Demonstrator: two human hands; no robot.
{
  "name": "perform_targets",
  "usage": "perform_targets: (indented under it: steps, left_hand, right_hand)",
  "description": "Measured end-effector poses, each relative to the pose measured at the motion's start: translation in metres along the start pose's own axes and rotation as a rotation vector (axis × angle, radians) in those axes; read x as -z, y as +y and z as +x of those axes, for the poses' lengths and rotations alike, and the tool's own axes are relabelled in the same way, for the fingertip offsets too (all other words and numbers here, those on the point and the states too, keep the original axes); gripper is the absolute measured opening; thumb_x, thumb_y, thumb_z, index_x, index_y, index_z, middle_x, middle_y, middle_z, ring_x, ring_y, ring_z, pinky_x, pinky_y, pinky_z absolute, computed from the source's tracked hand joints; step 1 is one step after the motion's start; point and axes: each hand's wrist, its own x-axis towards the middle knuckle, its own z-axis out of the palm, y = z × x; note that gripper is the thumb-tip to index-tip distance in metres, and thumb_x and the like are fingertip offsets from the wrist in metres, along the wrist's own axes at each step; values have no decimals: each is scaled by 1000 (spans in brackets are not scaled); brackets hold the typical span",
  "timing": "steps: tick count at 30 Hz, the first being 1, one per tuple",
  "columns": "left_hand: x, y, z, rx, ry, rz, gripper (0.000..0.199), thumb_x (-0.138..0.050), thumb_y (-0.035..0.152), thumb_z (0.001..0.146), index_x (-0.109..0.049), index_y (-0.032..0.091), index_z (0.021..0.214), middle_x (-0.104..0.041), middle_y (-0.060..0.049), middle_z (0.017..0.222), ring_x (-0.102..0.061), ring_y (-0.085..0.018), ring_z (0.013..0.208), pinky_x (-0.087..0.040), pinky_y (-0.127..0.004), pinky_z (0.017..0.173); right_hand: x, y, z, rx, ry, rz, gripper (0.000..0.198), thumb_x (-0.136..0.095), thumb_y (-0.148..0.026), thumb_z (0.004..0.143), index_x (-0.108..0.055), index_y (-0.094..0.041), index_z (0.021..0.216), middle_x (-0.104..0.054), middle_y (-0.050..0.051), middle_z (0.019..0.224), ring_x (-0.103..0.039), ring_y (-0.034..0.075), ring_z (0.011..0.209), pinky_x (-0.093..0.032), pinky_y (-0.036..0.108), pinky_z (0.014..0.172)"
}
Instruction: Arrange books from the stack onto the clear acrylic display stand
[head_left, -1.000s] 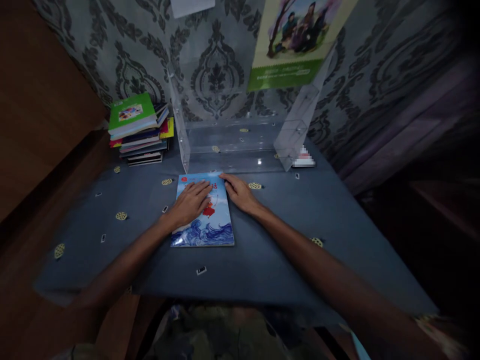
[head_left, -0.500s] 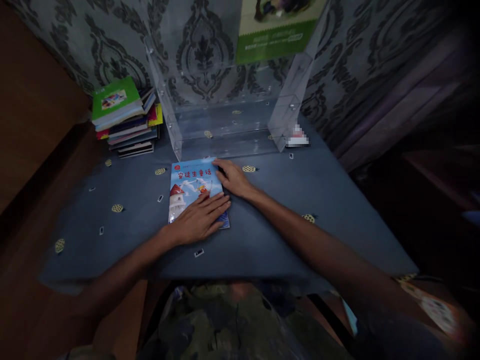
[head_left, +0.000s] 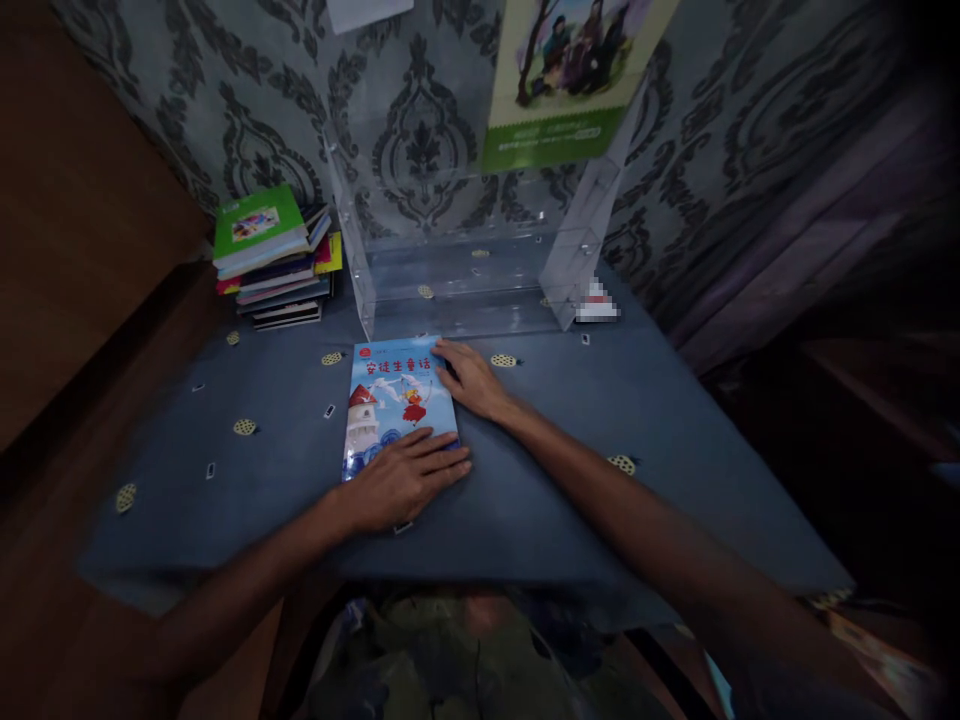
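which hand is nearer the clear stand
Right hand: at the far right corner of the book, near the clear stand; left hand: farther, across the book's near edge.

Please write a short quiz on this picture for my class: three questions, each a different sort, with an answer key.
1. Multiple choice: Which part of the blue storybook lies under the left hand?
A) the red printed title
B) the lower part of the cover
C) the top left corner

2. True or false: In the picture, the stack of books stands to the right of the clear plastic rack.

3. Fill in the missing word: The top book of the stack has a mostly ____ cover.

Key: 1. B. 2. False; it stands to the left. 3. Green.
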Motion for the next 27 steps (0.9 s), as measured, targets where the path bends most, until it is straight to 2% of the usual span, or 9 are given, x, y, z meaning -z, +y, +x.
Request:
perform_targets:
  steps: [4, 11, 21, 24, 27]
  left_hand:
    - [-2, 0, -3, 16, -9, -15, 55, -47, 7, 96, -46, 20, 149, -56, -7, 149, -38, -22, 149, -35, -49, 121]
    - [-10, 5, -4, 24, 29, 73, 48, -42, 10, 99, -51, 18, 146, -58, -11, 147, -45, -24, 144, -39, -48, 118]
    - [-11, 19, -2, -11, 198, 282, 33, -45, 13, 102, -61, 14, 130, -71, -14, 126, -64, -23, 123, -51, -40, 103]
    - [-10, 25, -7, 5, 188, 276, 35, -45, 12, 101, -59, 12, 133, -70, -14, 127, -62, -24, 125, -50, -40, 106]
    - [-11, 30, -15, 48, 153, 274, 42, -41, 10, 100, -56, 13, 139, -68, -14, 132, -59, -23, 129, -49, -41, 109]
  right_hand:
    - [-1, 1, -1, 11, -2, -16, 39, -51, -27, 95, -63, -19, 132, -61, 13, 144, -53, 30, 137, -41, 54, 116]
    - [2, -24, -22, 28, -52, -125, 42, -47, -25, 98, -61, -15, 136, -57, 18, 147, -47, 32, 142, -38, 57, 117]
    - [21, -64, -74, 52, -121, -190, 44, -46, -26, 100, -58, -16, 141, -53, 17, 151, -45, 31, 144, -41, 56, 116]
    - [27, -70, -85, 64, -135, -194, 45, -47, -26, 100, -55, -20, 144, -50, 15, 154, -43, 29, 146, -39, 56, 118]
    - [32, -73, -93, 69, -163, -197, 48, -49, -29, 100, -52, -18, 147, -47, 17, 156, -40, 29, 148, -37, 56, 119]
